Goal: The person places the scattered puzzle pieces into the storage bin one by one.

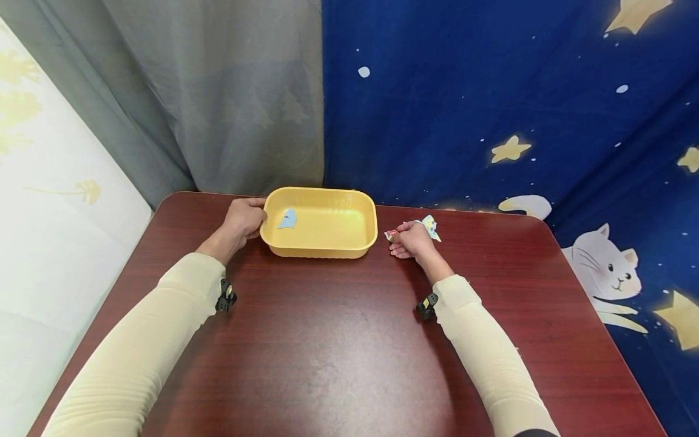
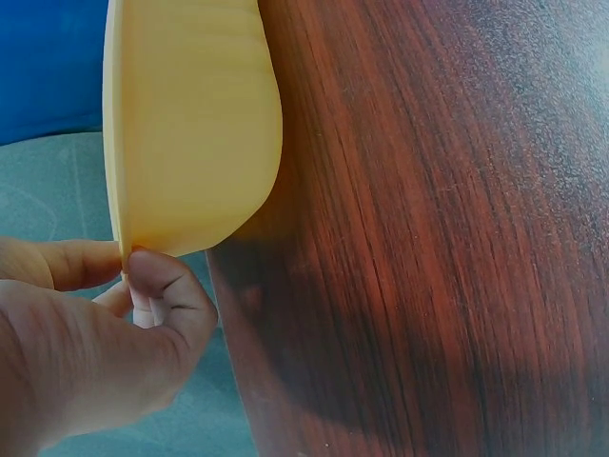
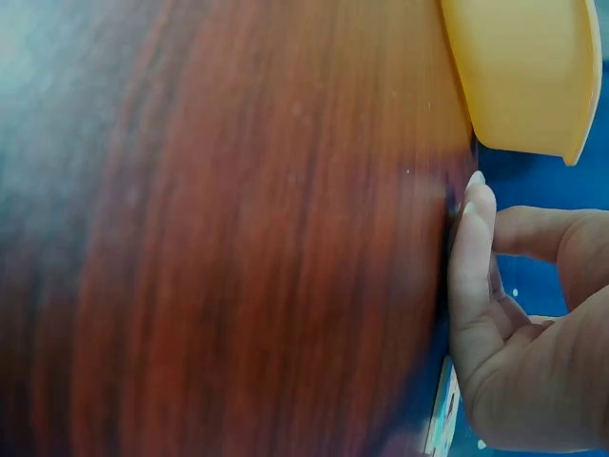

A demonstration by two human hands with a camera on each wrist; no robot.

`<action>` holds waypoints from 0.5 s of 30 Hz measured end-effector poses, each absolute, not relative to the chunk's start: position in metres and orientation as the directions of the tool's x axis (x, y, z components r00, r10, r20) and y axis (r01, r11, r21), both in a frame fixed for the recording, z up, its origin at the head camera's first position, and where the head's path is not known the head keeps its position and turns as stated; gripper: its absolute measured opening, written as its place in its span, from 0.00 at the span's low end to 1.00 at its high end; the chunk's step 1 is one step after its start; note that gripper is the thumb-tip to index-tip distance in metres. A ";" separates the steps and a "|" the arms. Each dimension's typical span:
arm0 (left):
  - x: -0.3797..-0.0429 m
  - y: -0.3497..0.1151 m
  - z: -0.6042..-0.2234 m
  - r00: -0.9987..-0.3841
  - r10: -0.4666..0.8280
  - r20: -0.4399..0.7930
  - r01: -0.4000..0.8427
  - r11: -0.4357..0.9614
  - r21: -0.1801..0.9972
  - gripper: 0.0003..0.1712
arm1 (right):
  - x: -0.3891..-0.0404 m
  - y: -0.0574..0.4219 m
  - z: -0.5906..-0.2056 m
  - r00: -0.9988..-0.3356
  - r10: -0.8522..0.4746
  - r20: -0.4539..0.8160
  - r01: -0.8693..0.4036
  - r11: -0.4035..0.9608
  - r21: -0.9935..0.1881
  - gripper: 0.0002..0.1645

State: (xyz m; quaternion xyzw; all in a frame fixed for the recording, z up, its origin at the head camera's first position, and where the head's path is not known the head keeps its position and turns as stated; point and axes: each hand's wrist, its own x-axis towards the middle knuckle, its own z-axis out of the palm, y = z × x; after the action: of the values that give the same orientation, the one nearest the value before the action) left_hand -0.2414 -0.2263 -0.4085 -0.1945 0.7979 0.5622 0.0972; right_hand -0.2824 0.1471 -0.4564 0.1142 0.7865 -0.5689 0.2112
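A yellow plastic tub (image 1: 319,252) stands at the far side of the table, with a flat light-blue piece (image 1: 287,219) lying inside it near the left end. My left hand (image 1: 244,217) pinches the tub's left rim between thumb and fingers; the left wrist view shows that grip on the rim (image 2: 119,190). Just right of the tub, my right hand (image 1: 413,240) holds a small red-and-white piece (image 1: 390,235) at its fingertips, low over the table. Behind that hand lie colourful printed pieces (image 1: 430,227), partly covered by it. In the right wrist view the fingers hide the held piece.
The dark red wooden table (image 1: 327,340) has rounded far corners. Grey curtain (image 1: 246,121) and blue star-patterned curtain (image 1: 437,121) hang right behind its far edge. A white patterned cloth (image 1: 54,212) hangs along the left side.
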 end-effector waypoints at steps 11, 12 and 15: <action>-0.241 -0.226 -0.409 -0.906 -0.210 -0.367 -0.417 0.299 0.858 0.30 | -0.282 0.143 -0.448 -0.885 -0.016 -0.466 0.417 0.419 -0.807 0.11; -0.241 -0.226 -0.409 -0.907 -0.212 -0.364 -0.415 0.302 0.858 0.30 | -0.282 0.143 -0.447 -0.886 -0.016 -0.464 0.414 0.426 -0.804 0.10; -0.242 -0.225 -0.409 -0.906 -0.218 -0.364 -0.418 0.307 0.855 0.30 | -0.282 0.144 -0.443 -0.887 -0.018 -0.462 0.402 0.462 -0.790 0.07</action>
State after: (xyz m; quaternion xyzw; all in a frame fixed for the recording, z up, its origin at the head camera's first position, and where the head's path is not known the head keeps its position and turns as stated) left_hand -0.2418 -0.2254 -0.4087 -0.1978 0.8034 0.5544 0.0900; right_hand -0.2822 0.1436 -0.4428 0.1156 0.8294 -0.5054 0.2078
